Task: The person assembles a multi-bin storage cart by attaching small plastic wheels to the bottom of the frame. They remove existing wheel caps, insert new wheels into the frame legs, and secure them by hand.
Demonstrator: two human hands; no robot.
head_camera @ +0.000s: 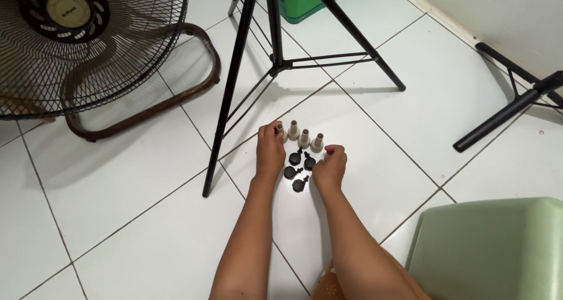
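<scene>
Four beige pegs (299,136) upright | left hand (270,150) pinches leftmost | right hand (330,166) grip curled, contents unclear

A black wire-caged floor fan (76,48) on a rusty tube stand sits far left on the white tiled floor (129,218). A black tripod (275,53) stands at centre, a green crate (305,1) behind it. A pale green stool (492,247) sits near right, another black stand (510,106) far right.

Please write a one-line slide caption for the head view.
Left hand touches beige pegs; right hand rests beside black casters on tiled floor.
</scene>
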